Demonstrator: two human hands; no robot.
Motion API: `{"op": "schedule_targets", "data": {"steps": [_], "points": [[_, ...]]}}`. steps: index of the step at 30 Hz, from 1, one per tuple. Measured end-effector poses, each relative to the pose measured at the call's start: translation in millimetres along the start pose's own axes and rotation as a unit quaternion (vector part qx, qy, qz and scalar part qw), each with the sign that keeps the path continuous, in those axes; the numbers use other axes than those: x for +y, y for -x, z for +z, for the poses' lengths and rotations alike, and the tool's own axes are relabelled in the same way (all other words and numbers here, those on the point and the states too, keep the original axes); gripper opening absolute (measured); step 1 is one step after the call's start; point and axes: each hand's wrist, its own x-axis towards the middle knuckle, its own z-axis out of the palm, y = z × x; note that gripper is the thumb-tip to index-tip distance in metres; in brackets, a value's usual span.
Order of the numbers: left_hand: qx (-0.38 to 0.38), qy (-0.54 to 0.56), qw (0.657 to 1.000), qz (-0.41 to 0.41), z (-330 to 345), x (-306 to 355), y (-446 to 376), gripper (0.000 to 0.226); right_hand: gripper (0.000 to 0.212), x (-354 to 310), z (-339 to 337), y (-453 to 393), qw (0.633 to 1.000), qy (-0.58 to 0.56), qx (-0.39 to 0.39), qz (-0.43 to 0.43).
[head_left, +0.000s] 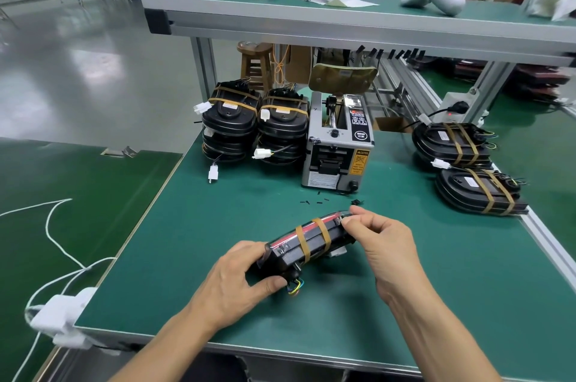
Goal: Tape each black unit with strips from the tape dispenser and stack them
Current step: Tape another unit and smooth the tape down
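A black unit (290,252) with a red edge and two brown tape strips around it is held on its side above the green mat. My left hand (232,282) grips its near end, where coloured wires stick out. My right hand (378,241) pinches the far end with thumb and fingertips. The grey tape dispenser (338,148) stands behind it. Two stacks of taped black units (229,123) (282,127) rise to the left of the dispenser. Two more taped units (453,143) (481,191) lie at the right.
Small black bits (314,201) litter the green mat (193,241) in front of the dispenser. A white power adapter (62,316) and cable hang at the bench's left edge. An upper shelf (343,15) carries white parts. A wooden stool (255,68) stands behind.
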Motion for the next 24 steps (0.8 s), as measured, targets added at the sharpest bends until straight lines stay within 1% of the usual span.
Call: {"op": "schedule_targets", "data": {"steps": [2,10,18,22,24], "points": [[-0.001,-0.001,1.0,-0.002,-0.3,0.1,0.2,0.039,0.024,1.7,-0.5,-1.0,1.0,0.003,0.002,-0.002],[0.002,0.001,1.0,-0.004,-0.9,1.5,0.1,0.046,0.017,6.8,-1.8,-3.9,1.0,0.027,0.01,-0.013],[0.004,0.003,1.0,0.001,-1.8,2.9,0.6,0.044,0.018,7.0,-1.6,-4.9,0.999,0.034,0.015,-0.015],[0.004,0.002,1.0,0.005,-2.4,4.4,0.8,0.038,0.02,7.9,-1.8,-5.3,0.999,0.041,0.022,-0.016],[0.005,0.004,1.0,0.005,-2.2,4.3,0.9,0.041,0.02,7.6,-0.9,-5.3,0.998,0.053,0.026,-0.019]]}}
